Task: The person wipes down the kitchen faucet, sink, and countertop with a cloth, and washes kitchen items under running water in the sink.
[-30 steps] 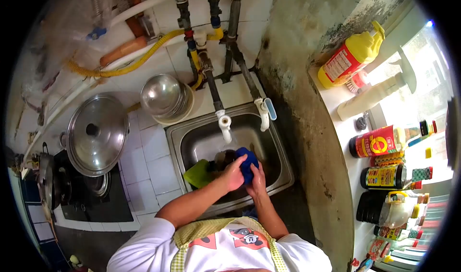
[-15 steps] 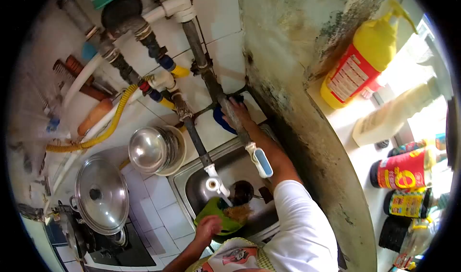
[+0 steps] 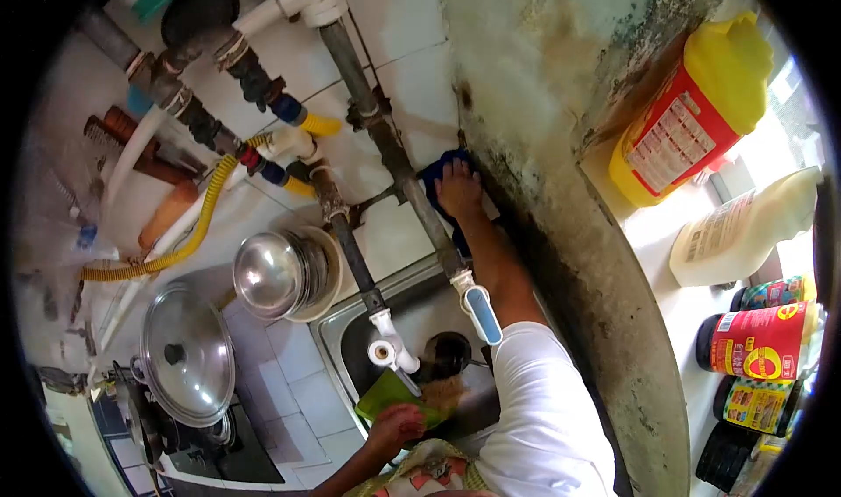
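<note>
My right hand (image 3: 459, 190) presses a dark blue cloth (image 3: 431, 178) onto the white tiled ledge behind the sink, in the corner beside the stained wall. Its fingers lie spread over the cloth. My left hand (image 3: 399, 427) is over the near left part of the steel sink (image 3: 350, 326), just in front of a green object (image 3: 385, 395); its fingers are curled, and whether it holds anything is too small to tell. A dark round item (image 3: 447, 353) and something brownish lie in the sink, partly behind the white tap (image 3: 392, 344).
Metal pipes (image 3: 350, 252) cross above the ledge, with a second tap with a blue-faced handle (image 3: 483, 315). Stacked steel bowls (image 3: 267, 275) stand left of the sink, a lidded pan (image 3: 186, 355) beyond. Bottles, including a yellow one (image 3: 692, 111), line the right sill.
My right hand has moved with the blue cloth from over the sink to the back ledge, then rightward to the corner. My left hand has let go of the cloth and come nearer my body.
</note>
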`<state>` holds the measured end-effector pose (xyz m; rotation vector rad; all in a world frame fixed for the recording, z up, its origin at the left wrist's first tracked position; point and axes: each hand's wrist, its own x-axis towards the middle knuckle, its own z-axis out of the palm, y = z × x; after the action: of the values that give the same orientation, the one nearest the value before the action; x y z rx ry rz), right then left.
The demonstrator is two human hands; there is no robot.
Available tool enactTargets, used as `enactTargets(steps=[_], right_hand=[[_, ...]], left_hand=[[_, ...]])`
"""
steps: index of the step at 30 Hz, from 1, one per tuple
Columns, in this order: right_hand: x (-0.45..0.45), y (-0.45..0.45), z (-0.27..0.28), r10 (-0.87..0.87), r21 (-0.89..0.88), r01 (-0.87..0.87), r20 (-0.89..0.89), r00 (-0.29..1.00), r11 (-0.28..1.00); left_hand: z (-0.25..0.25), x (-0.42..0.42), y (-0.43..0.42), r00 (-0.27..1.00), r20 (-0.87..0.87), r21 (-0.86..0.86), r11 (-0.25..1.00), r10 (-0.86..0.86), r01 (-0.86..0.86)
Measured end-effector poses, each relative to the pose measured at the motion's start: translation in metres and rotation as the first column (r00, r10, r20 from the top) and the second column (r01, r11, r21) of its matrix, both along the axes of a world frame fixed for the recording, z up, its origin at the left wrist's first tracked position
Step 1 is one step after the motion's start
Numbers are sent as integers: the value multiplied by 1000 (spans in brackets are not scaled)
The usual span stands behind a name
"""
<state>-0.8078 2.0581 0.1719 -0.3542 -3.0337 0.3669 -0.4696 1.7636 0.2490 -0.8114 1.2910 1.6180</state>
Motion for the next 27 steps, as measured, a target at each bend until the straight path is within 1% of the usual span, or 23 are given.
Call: enactTargets(steps=[1, 2, 3, 5, 7, 9, 10, 12, 13, 14, 15, 16, 17, 18, 20, 21, 22, 23, 24, 25, 26, 27], right_hand=[[5, 0, 1, -22, 37, 20, 48, 999, 999], [9, 1, -6, -26, 38, 24, 49, 998, 999], [10, 3, -16, -44, 66, 41, 51, 998, 997], [27, 2, -23, -57, 101, 51, 61, 997, 994], [64, 3, -28, -87, 222, 88, -16, 996, 971], [105, 8, -45, -80, 95, 94, -140, 987, 991], [120, 7, -39, -78, 102, 93, -142, 987, 990], [148, 6, -10, -8, 132, 7, 11, 1000, 991], [141, 12, 1, 17, 85, -20, 37, 999, 996], [124, 19, -8, 21, 90, -25, 42, 999, 996], [103, 23, -27, 143, -166, -171, -168, 975, 971], [78, 28, -39, 196, -374, -354, -398, 896, 858], [54, 29, -36, 311, -209, -385, -314, 897, 899], [36, 27, -30, 404, -47, -422, -204, 891, 906], [13, 26, -37, 253, 6, -257, -180, 950, 967], [16, 24, -35, 243, -15, -249, -168, 955, 968], [21, 21, -27, 189, -15, -195, -188, 964, 981], [28, 21, -24, 140, -5, -144, -204, 969, 990], [44, 21, -27, 136, -8, -141, -193, 972, 990], [71, 19, -31, 90, -21, -97, -211, 973, 995], [93, 19, -31, 51, -24, -58, -237, 970, 998], [108, 17, -27, 15, -17, -18, -171, 985, 1000]], left_hand=[[-3, 5, -2, 999, 28, 41, 999, 23, -24], [-3, 5, -4, 998, 47, 85, 995, 37, -41], [-2, 4, -5, 999, 41, 90, 995, 33, -37], [18, 1, 0, 995, 100, 24, 1000, -18, 15], [8, 8, -10, 996, 88, 71, 997, -2, -5], [7, 9, -19, 998, 68, 113, 993, 14, -21], [7, 8, -24, 998, 66, 121, 992, 14, -22], [5, 10, -33, 994, 84, 168, 983, 66, -79], [1, 12, -38, 994, 88, 178, 981, 68, -83], [-5, 17, -44, 993, 88, 174, 980, 84, -98], [-10, 21, -49, 991, 92, 160, 981, 99, -113], [-10, 20, -46, 990, 97, 154, 981, 107, -121], [-5, 18, -44, 983, 140, 77, 989, 115, -127], [-3, 21, -43, 974, 190, -5, 992, 125, -127], [-16, 28, -40, 970, 206, -12, 992, 127, -127], [-18, 31, -37, 974, 184, 21, 991, 129, -135], [-21, 32, -37, 979, 159, 55, 988, 131, -141], [-24, 30, -35, 982, -10, -28, 982, -188, 188], [-21, 31, -35, 982, 2, -28, 981, -191, 191], [-9, 26, -29, 991, 117, 14, 998, -59, 57], [0, 23, -24, 971, 227, 48, 995, 73, -86], [5, 25, -25, 976, 209, 83, 993, 65, -84]])
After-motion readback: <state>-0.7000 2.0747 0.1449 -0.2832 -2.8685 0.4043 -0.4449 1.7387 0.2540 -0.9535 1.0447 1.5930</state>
